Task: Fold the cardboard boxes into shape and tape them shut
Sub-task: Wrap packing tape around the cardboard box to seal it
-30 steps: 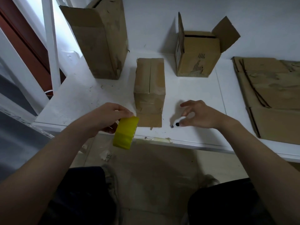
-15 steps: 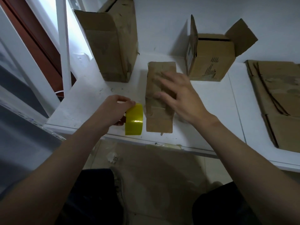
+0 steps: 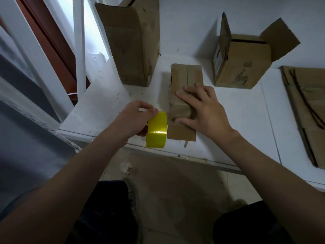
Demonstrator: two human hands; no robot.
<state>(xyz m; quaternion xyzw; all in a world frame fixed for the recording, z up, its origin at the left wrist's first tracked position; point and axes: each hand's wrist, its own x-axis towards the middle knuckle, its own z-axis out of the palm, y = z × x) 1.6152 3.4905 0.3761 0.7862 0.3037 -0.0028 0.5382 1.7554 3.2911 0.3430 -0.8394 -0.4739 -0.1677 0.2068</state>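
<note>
Yellow tape (image 3: 156,129), clamped in curled left fingers (image 3: 143,104): draw taut along the mid-frame box (image 3: 186,76), pressing it shut under flat right fingers (image 3: 186,97).

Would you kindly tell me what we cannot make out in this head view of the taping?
All in the head view:
Box seam, near half: covered by the right hand.
Tape loose end: too faint to trace beside the left hand.
Tall box top: cut off by the upper edge.
Open box inside: hidden by its own front wall.
Flat cardboard: cut off by the right edge.
</note>
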